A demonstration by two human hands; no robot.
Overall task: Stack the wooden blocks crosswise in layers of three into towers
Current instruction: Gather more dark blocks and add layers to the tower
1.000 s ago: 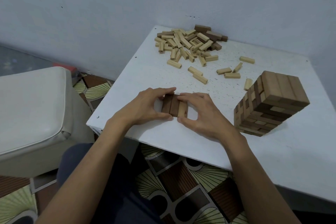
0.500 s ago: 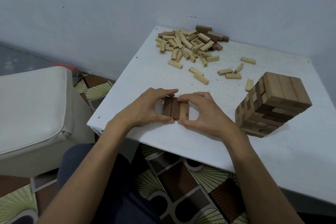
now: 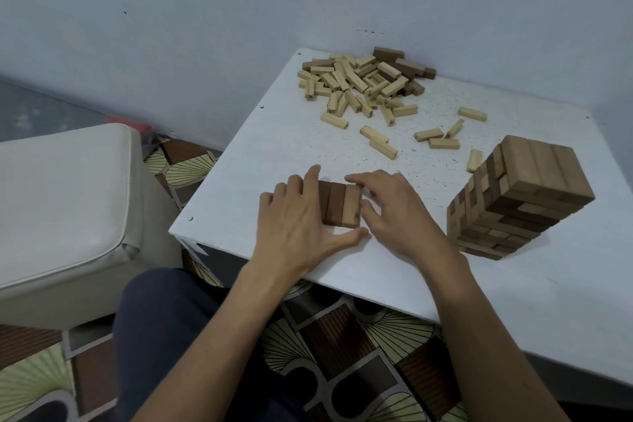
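Note:
Three wooden blocks (image 3: pixel 340 204) lie side by side as one layer near the front left of the white table (image 3: pixel 274 141): two dark ones and a light one on the right. My left hand (image 3: pixel 298 226) lies flat against the layer's left side, fingers straight, thumb along its near end. My right hand (image 3: pixel 394 206) touches the right side and far end with relaxed fingers. A finished tower (image 3: pixel 517 202) of crosswise layers stands to the right. A pile of loose blocks (image 3: pixel 363 79) lies at the table's far edge.
Scattered single blocks (image 3: pixel 380 144) lie between the pile and my hands. A blue-grey wall runs behind the table. A white padded seat (image 3: pixel 61 202) stands to the left, over a patterned floor. My dark-trousered knee (image 3: pixel 178 336) is below the table edge.
My left hand's fingers went from curled over the layer's far end to lying straight along its left side. The right hand's fingers have loosened. The three blocks stay put.

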